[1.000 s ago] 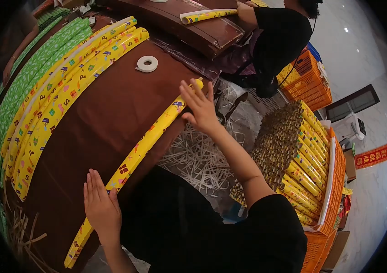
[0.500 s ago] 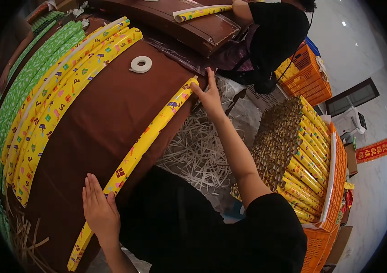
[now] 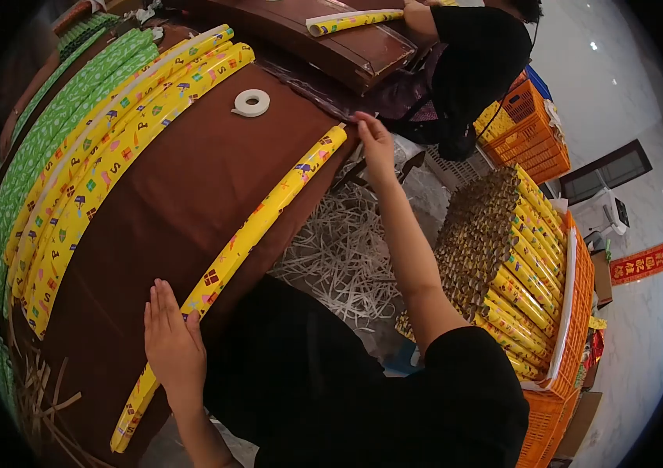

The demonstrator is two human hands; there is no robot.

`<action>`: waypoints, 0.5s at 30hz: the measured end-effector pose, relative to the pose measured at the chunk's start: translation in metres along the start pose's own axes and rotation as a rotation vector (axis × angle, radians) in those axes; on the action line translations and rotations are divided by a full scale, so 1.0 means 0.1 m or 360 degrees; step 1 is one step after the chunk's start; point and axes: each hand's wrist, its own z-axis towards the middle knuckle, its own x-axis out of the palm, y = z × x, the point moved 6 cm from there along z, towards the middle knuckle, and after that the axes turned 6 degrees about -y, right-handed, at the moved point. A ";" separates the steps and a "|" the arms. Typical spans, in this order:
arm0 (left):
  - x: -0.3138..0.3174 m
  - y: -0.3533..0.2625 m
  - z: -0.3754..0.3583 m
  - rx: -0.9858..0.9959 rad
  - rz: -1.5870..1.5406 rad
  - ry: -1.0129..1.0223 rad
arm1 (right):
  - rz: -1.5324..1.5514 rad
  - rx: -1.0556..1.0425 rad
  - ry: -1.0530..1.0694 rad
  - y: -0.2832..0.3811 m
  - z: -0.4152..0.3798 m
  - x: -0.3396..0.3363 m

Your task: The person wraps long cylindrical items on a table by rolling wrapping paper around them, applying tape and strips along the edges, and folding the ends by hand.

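A long roll of yellow patterned wrapping paper (image 3: 247,232) lies slantwise along the near edge of the brown-covered table. Flat across its lower part rests my left hand (image 3: 175,343), fingers stretched out. Just beyond the roll's far end is my right hand (image 3: 376,150), apart from the paper, with thumb and fingers drawn together; whatever is between them, if anything, is too small to make out. A white roll of tape (image 3: 251,103) sits on the brown cloth (image 3: 163,183) past the paper.
Yellow sheets (image 3: 105,168) and green sheets (image 3: 50,129) are stacked at left. An orange crate (image 3: 573,312) at right holds many finished yellow rolls (image 3: 522,273). Shredded paper (image 3: 343,253) lies below the table edge. Another person (image 3: 483,58) handles a yellow roll (image 3: 355,22) across the way.
My right hand has come off the far end of the yellow roll, its spread fingers now drawn together. My left hand stays flat on the roll.
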 end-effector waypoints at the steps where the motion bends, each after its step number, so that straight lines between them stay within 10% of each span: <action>1: 0.01 0.02 -0.02 -0.0028 0.0014 0.0014 | -0.0073 -0.0011 -0.0124 0.11 0.00 -0.05; 6: -0.02 0.01 0.00 -0.0012 -0.0013 -0.0038 | -0.0635 -0.0675 -0.0185 0.72 -0.60 0.44; 12: -0.06 0.01 0.01 -0.0037 -0.0039 -0.0006 | -0.1238 -0.1741 0.0965 1.05 -2.27 1.64; 15: -0.04 0.00 0.01 0.0009 -0.0055 -0.0014 | -0.1078 -0.1645 0.1259 0.96 -2.55 1.84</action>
